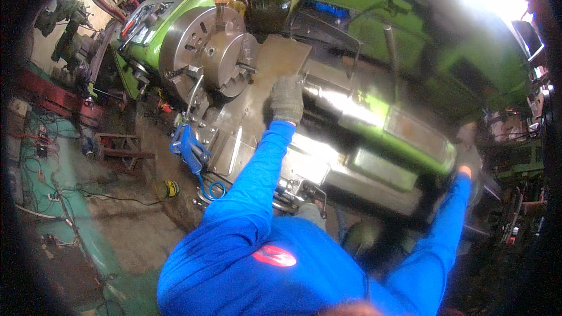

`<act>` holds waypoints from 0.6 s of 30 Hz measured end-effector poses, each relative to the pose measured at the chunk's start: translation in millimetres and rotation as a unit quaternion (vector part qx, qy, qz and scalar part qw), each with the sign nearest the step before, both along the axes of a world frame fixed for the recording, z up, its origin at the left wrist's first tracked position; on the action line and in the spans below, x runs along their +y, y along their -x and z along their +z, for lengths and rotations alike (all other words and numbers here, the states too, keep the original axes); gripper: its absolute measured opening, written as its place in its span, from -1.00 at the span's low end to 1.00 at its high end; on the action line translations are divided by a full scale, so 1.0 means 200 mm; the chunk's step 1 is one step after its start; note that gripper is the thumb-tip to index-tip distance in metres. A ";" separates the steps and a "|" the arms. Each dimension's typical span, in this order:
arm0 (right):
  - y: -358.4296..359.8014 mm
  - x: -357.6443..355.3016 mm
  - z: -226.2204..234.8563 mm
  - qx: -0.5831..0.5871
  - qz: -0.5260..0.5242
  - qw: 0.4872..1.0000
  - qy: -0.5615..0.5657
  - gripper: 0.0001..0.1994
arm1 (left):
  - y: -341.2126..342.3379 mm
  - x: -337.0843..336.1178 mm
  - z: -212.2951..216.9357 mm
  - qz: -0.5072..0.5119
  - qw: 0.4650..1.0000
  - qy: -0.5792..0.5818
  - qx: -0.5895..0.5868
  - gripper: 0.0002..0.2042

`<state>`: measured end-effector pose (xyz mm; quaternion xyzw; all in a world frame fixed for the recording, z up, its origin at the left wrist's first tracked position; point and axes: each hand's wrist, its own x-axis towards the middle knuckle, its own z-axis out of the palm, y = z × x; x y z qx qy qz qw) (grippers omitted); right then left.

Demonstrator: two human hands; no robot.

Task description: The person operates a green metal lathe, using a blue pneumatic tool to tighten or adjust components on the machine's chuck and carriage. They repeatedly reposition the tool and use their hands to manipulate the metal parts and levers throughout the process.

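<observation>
My left hand (285, 100), in a grey knit glove, is closed at the front end of the bare steel tailstock quill (319, 90). Its fingers hide whatever they grip there. The quill juts from a green tailstock (386, 126) on a large metal lathe. At the tailstock's far right end, my gloved right hand (467, 157) appears wrapped on the rim of a handwheel (477, 190), in dim, blurred light. Left of my left hand stands the big round lathe chuck (225, 61) with its jaws, facing the quill.
A blue air gun (188, 147) with a coiled hose hangs at the carriage's left. Tools lie on the green headstock (149, 29). Levers (304, 190) sit close before my body. Cables run over the green floor (58, 158), and a yellow-black reel (170, 188) lies nearby.
</observation>
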<state>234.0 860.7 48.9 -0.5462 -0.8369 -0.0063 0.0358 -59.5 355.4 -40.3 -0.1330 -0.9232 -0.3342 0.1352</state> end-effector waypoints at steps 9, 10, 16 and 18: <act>-0.03 0.18 -0.12 0.026 0.035 0.999 0.031 -0.35 | -0.02 0.03 0.18 0.026 0.986 0.165 -0.027 -0.73; -0.05 0.20 -0.14 0.020 0.036 0.999 0.022 -0.32 | -0.03 0.03 0.21 0.028 0.988 0.146 -0.028 -0.72; -0.01 0.17 -0.12 0.001 0.032 0.999 0.013 -0.34 | 0.05 -0.05 0.12 -0.065 0.954 0.293 -0.003 -0.73; 0.01 0.06 -0.03 -0.008 0.020 0.999 0.036 -0.31 | 0.08 -0.04 0.15 -0.095 0.932 0.349 -0.014 -0.73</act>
